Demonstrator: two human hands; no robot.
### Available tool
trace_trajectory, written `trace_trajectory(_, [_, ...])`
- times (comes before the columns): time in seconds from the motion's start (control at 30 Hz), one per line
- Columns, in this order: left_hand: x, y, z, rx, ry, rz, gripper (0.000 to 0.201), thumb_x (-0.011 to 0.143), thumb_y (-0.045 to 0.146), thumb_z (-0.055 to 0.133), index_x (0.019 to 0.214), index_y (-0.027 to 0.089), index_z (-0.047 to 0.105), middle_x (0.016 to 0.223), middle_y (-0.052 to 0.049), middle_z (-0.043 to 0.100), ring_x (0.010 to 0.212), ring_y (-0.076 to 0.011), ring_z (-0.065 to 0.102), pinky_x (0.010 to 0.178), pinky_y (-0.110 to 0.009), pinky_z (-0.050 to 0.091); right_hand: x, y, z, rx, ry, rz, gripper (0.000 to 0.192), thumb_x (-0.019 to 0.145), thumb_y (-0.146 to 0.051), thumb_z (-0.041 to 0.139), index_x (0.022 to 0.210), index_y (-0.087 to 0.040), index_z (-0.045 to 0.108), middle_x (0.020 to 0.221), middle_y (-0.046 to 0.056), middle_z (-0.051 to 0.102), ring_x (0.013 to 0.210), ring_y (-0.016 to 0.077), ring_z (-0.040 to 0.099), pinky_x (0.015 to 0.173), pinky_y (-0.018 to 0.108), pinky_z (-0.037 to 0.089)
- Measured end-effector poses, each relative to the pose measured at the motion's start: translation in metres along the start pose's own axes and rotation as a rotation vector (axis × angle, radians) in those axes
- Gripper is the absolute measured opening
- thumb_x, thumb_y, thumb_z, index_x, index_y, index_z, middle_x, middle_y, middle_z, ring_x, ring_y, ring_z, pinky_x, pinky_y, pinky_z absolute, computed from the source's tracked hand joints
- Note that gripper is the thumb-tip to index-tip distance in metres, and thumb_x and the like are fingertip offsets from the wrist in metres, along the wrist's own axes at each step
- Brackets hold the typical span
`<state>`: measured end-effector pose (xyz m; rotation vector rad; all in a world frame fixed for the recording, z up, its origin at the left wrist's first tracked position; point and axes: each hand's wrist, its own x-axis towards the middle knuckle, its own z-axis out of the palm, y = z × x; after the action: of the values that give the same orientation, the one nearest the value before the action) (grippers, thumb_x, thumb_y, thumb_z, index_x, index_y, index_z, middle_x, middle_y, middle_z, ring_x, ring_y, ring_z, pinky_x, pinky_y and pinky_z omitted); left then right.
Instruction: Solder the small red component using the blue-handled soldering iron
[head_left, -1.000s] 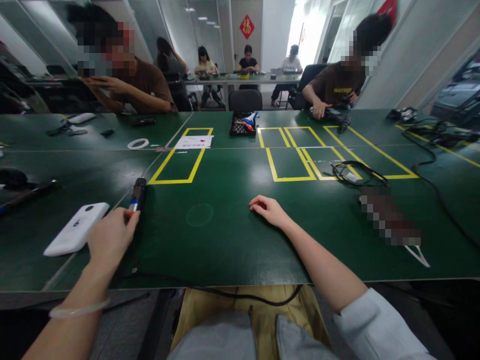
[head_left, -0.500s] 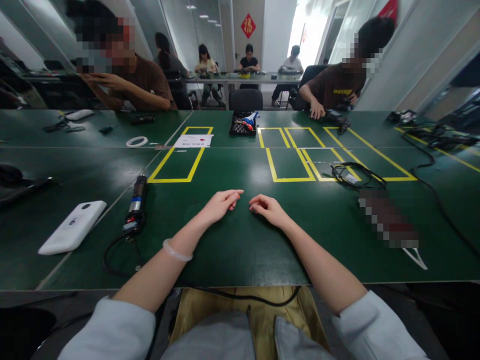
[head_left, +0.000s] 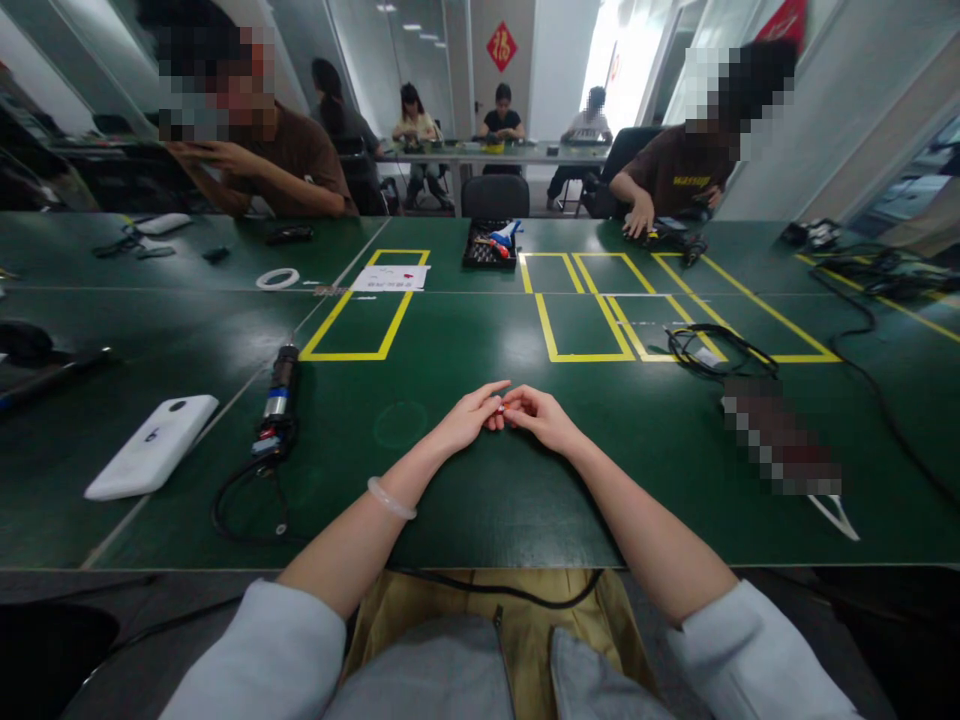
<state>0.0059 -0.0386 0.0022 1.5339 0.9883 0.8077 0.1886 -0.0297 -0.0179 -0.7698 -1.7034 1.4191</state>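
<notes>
Two hands on green table [head_left: 465,500]: left hand [head_left: 469,418], right hand [head_left: 541,417], fingertips touching, loosely curled, nothing pinched.

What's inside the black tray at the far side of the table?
The black tray holds a blue-and-white tool and a red-handled one on top. Small dark pieces seem to lie beneath, too small to identify. The tray's wall hides the bottom.

Both forearms are reaching forward and angling inward. The left hand [head_left: 466,418] and right hand [head_left: 541,417] are lying palm-down, fingertips meeting between them, fingers loosely curled. A bangle [head_left: 391,498] is circling the left wrist.
</notes>
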Motion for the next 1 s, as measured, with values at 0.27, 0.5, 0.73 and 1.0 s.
trace_trajectory(0.27, [-0.0003, -0.0026, -0.0003, -0.118, 0.094, -0.062, 0.034, 0.081, 0.045, 0.061, 0.094, 0.013, 0.054, 0.069, -0.001, 0.062, 0.059, -0.0101, 0.057, 0.062, -0.025, 0.046, 0.0004, -0.0002, -0.0017, -0.032, 0.109, -0.003, 0.028, 0.079, -0.041, 0.067, 0.094, -0.018, 0.058, 0.071, -0.001, 0.06, 0.06, 0.0114, 0.057, 0.059, 0.025, 0.046])
trace_trajectory(0.5, [-0.0023, -0.0056, -0.001, -0.091, 0.073, 0.008, 0.033, 0.077, 0.038, 0.067, 0.095, 0.014, 0.054, 0.074, 0.001, 0.06, 0.064, -0.0089, 0.056, 0.065, -0.024, 0.045, 0.0002, 0.0002, -0.001, -0.013, 0.098, 0.01, 0.031, 0.079, -0.04, 0.067, 0.097, -0.018, 0.056, 0.076, 0.0, 0.063, 0.062, 0.0117, 0.058, 0.06, 0.026, 0.046])
trace_trajectory(0.73, [-0.005, 0.0018, -0.0004, -0.041, 0.077, 0.054, 0.028, 0.074, 0.028, 0.068, 0.095, 0.014, 0.056, 0.081, 0.0, 0.06, 0.068, -0.0084, 0.056, 0.065, -0.023, 0.043, -0.0001, -0.0023, -0.0022, -0.098, 0.136, 0.034, 0.028, 0.08, -0.043, 0.064, 0.086, -0.016, 0.06, 0.072, 0.001, 0.061, 0.062, 0.0122, 0.056, 0.058, 0.025, 0.043])
trace_trajectory(1.0, [-0.0058, 0.0022, -0.002, -0.006, 0.13, 0.056, 0.025, 0.073, 0.029, 0.07, 0.089, 0.013, 0.057, 0.086, -0.003, 0.063, 0.076, -0.0118, 0.06, 0.074, -0.026, 0.046, -0.0001, -0.0045, -0.0006, -0.197, 0.169, -0.033, 0.026, 0.075, -0.036, 0.069, 0.09, -0.018, 0.058, 0.075, -0.001, 0.059, 0.058, 0.01, 0.049, 0.055, 0.024, 0.039])
